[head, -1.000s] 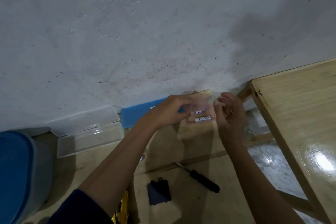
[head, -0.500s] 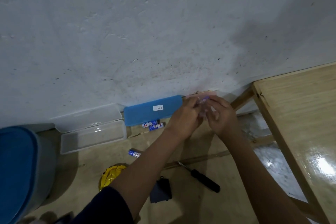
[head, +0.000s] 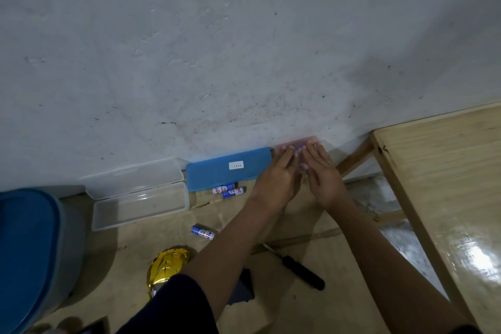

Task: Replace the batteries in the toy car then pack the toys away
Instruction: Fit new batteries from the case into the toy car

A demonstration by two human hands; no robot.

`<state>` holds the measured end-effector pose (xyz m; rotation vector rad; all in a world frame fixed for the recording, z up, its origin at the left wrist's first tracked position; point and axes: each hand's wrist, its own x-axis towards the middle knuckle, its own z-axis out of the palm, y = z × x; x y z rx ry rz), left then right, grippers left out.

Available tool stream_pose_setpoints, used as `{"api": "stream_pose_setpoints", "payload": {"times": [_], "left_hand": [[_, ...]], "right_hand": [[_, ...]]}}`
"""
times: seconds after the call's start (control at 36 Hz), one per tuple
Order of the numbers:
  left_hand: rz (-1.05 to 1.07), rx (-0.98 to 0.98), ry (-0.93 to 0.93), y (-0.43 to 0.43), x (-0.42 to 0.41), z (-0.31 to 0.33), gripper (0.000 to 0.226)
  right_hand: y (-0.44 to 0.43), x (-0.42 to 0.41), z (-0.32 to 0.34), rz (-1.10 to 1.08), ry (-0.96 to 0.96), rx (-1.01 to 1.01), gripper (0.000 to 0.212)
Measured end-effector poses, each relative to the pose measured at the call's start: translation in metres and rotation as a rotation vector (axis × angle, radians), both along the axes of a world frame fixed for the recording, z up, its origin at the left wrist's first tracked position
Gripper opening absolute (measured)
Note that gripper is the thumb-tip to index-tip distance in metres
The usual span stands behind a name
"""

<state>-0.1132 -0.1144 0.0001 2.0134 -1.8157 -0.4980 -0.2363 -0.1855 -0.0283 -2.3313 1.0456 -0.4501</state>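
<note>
A pink translucent case (head: 309, 140) lies against the wall, right of a shut blue case (head: 227, 171). My left hand (head: 276, 179) and my right hand (head: 322, 176) both lie flat on the pink case with straight fingers, hiding most of it. Two blue-and-white batteries (head: 229, 190) lie just below the blue case, and a third battery (head: 203, 232) lies nearer to me. The gold toy car (head: 168, 266) sits by my left elbow, partly hidden by my arm. A black battery cover (head: 242, 290) lies beside it.
A black-handled screwdriver (head: 301, 270) lies between my forearms. An open clear plastic case (head: 141, 195) sits left of the blue case. A blue-lidded bin (head: 27, 252) stands at the far left. A wooden table (head: 447, 198) fills the right side.
Both hands carried the pink case away from me and down against the wall. Their fingers went from gripping it to lying flat on top of it.
</note>
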Motion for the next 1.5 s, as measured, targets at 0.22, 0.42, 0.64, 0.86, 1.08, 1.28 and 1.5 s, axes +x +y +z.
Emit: {"api": "stream_pose_setpoints", "payload": {"times": [0.22, 0.42, 0.64, 0.86, 1.08, 1.28, 1.5], "left_hand": [[-0.039, 0.177, 0.06, 0.005, 0.007, 0.019, 0.062], [0.127, 0.071, 0.099, 0.065, 0.03, 0.06, 0.045], [0.558, 0.123, 0.066, 0.19, 0.052, 0.051, 0.041], [0.857, 0.343, 0.091, 0.253, 0.036, 0.049, 0.077], [0.869, 0.656, -0.193, 0.256, 0.021, 0.023, 0.108], [0.833, 0.441, 0.436, 0.255, 0.053, 0.049, 0.104], [0.776, -0.224, 1.276, 0.216, 0.081, 0.11, 0.051]], "right_hand": [[-0.004, 0.005, 0.014, 0.016, 0.131, -0.008, 0.044], [0.014, 0.033, 0.056, -0.088, -0.099, -0.075, 0.025], [0.104, 0.095, 0.045, 0.164, -0.09, 0.219, 0.013], [0.158, 0.123, 0.03, 0.285, 0.094, 0.372, 0.024], [0.168, 0.13, 0.028, 0.391, 0.228, 0.247, 0.016], [0.155, 0.109, 0.067, 0.369, 0.102, 0.593, 0.017], [0.139, 0.11, 0.151, 0.134, -0.487, 0.694, 0.007]]}}
